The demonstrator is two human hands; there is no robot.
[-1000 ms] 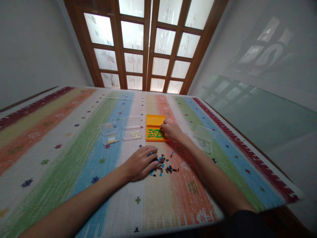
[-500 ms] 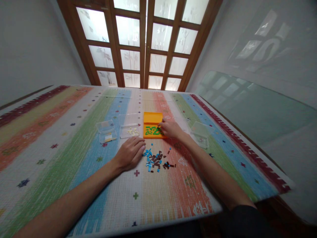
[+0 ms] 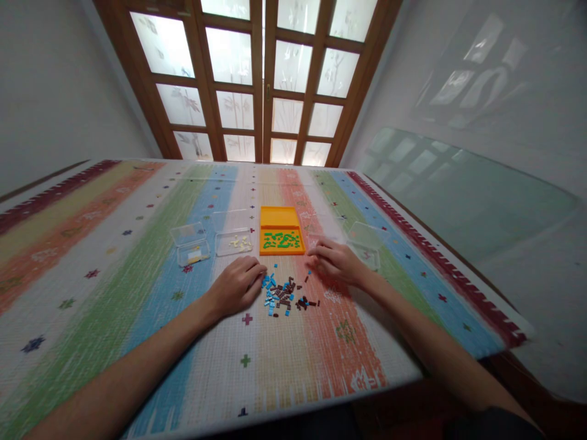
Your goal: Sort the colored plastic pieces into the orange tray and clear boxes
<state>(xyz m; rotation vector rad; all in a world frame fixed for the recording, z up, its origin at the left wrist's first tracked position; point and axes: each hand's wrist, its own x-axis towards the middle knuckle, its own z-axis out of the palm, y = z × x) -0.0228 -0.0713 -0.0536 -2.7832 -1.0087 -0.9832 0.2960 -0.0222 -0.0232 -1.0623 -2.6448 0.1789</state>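
Note:
My left hand rests on the tablecloth with its fingers loosely bent, holding nothing I can see. Its fingertips are at the left edge of a pile of small blue bricks and brown bricks. To the right of an open orange box, my right hand is over the cloth, fingers apart and nothing visible in them. Several green bricks lie in the box's near half. A blue piece and a brown piece sit just below the right fingertips.
Left of the orange box is a clear tray with pale yellow pieces. Further left stands an open clear box with a few pieces in it. Another clear box is behind my right wrist. A striped tablecloth covers the table.
My right hand has drawn back from the orange box to the right and toward me, uncovering the green bricks. The left hand stays by the pile. The view has shifted slightly.

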